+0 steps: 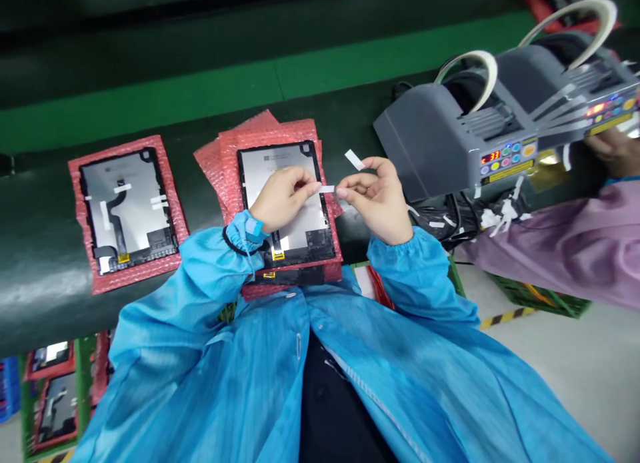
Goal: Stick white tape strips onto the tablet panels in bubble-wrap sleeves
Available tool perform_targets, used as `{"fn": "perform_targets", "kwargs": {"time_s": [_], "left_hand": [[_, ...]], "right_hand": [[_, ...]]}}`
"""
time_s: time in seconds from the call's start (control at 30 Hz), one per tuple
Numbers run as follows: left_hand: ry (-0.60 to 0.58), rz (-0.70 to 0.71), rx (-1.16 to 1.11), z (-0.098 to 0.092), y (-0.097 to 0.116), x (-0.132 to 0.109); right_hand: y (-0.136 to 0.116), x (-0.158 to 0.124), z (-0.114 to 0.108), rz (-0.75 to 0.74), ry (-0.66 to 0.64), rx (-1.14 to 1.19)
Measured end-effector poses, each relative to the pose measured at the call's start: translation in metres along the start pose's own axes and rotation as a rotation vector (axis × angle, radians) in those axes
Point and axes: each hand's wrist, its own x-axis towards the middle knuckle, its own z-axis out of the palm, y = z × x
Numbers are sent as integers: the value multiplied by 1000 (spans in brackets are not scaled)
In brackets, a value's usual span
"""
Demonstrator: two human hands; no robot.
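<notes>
Nearest, two blue sleeves reach up to the hands above a dark belt (45,276). The left hand (283,198) is curled, thumb and forefinger pinched on the left end of a short white tape strip (327,188). The right hand (379,202) is curled too, its fingertips pinching the strip's other end. The strip thus spans the gap between them, at 3 o'clock from the left hand and 9 o'clock from the right. A second strip (354,159) sticks up from a right fingertip at 11 o'clock.

Under the hands a panel (300,230) lies face down on red bubble wrap (227,156). At 9 o'clock, well apart, another panel (129,206) lies on its own wrap. At 2 o'clock stands a grey tape dispenser (440,140), with a co-worker's purple sleeve (565,243) beside it.
</notes>
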Motion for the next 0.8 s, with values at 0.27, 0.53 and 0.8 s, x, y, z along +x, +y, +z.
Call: {"fn": "perform_targets", "kwargs": {"time_s": [0.27,0.53,0.8], "left_hand": [[-6,-82,35,9,-5,0],[-98,-209,483,24,6,-1],[-193,-220,609,22,11,-3]], "right_hand": [[11,7,6,41,-27,-26],[33,12,5,82,-55,-180],[36,17,2,86,-128,-254]]}}
